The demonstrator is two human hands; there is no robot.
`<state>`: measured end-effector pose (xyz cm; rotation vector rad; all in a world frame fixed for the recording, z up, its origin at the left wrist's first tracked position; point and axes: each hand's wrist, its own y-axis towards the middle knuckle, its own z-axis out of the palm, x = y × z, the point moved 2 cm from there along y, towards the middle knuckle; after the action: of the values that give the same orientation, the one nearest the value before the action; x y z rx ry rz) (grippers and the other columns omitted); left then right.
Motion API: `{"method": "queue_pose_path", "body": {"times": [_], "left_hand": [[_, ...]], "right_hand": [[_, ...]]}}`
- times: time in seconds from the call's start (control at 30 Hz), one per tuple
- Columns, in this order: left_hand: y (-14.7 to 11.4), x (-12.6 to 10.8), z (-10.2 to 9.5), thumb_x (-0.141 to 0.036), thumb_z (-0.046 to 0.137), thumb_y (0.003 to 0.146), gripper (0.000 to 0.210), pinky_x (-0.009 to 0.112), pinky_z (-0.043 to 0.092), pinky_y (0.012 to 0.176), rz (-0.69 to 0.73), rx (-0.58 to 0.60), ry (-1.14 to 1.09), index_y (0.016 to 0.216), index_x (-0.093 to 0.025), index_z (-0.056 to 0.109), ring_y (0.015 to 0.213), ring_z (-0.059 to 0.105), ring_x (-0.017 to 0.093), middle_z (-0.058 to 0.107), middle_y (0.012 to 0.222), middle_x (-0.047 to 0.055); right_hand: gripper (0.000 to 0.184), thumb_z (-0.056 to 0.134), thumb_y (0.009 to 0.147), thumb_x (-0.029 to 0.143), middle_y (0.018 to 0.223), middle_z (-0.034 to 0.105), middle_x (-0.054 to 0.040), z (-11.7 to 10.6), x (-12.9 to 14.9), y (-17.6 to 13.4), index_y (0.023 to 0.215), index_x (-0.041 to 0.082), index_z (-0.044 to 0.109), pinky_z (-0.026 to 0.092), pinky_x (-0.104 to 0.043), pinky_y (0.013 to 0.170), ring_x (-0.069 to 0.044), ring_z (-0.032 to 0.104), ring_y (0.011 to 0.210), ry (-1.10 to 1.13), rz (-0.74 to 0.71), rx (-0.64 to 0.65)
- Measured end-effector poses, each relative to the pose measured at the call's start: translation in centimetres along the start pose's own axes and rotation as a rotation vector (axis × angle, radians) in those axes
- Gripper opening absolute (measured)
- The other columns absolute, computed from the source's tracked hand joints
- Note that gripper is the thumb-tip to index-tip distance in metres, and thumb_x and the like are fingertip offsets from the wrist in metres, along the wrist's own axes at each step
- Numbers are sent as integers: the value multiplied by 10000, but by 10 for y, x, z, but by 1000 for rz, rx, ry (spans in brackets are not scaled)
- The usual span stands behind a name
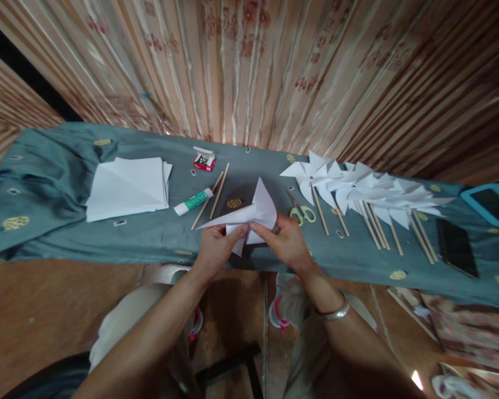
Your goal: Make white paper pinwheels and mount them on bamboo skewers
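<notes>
Both my hands hold a white paper pinwheel (263, 206) with folded blades, just above the front part of the cloth. My left hand (217, 244) pinches its left side, the thumb pressed near the centre. My right hand (289, 238) grips the right side, its thumb tip close to the other thumb. The fingers behind the paper are hidden. Beyond my left hand lie two wooden sticks (219, 191) and a green-and-white glue stick (193, 201). Scissors with light green handles (303, 214) rest a little past my right hand.
A stack of white paper (127, 188) lies at left. A small red box (204, 159) of metal pins stands open at the back. Several finished pinwheels on sticks (357, 185) overlap at right, near a dark phone (457, 247) and a blue-framed device (493, 204). A curtain (233, 72) hangs behind.
</notes>
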<state>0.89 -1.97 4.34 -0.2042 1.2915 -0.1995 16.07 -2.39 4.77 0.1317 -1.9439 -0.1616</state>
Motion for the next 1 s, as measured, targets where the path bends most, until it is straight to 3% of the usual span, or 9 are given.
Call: {"method": "queue_pose_path", "body": {"times": [0.57,0.8,1.0], "left_hand": [[0,4,1,-316,846,561,322,295,530,704,-29,73,-89,814,-134,763,678,671,173,761,776,54],[1,7,1,-318,860,537,298,256,506,643,-70,44,-113,753,-139,758,621,646,146,752,716,37],[1,6,2,-323,858,532,340,307,515,755,-41,31,-151,801,-136,768,763,685,205,762,792,60]], "right_hand": [[246,653,771,377,800,753,-45,2,0,0,881,170,728,513,-286,611,-205,684,698,73,79,37],[288,634,798,379,830,755,-58,4,-4,2,928,138,724,521,-286,657,-204,687,725,52,63,42],[284,636,796,393,806,753,-56,5,-3,2,890,140,723,527,-286,650,-206,690,707,57,84,51]]}}
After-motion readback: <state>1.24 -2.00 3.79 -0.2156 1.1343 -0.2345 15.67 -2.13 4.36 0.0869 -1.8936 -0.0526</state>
